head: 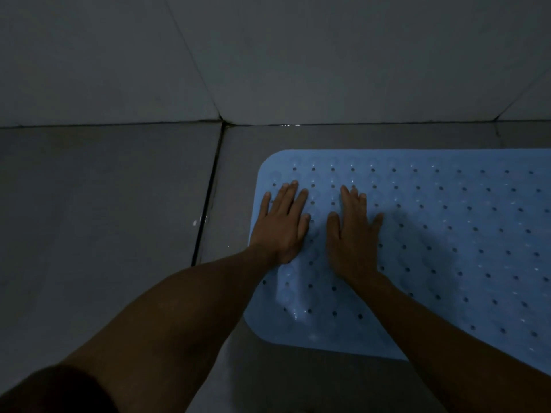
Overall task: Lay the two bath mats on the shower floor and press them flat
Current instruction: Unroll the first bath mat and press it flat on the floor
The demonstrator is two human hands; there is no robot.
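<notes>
Left hand (281, 226) and right hand (354, 234), fingers straight, palms pressing one perforated light-blue rubber bath mat (447, 234) near its left edge

The scene is dim and bluish-grey, with low contrast and soft, slightly grainy detail. Forearms read nearly black. A soft shadow lies on the blue bath mat (447, 234) right of the hands. Small glints mark the wet floor (119, 204) grout. Wide-angle bending splays the wall (328, 55) joints.
</notes>
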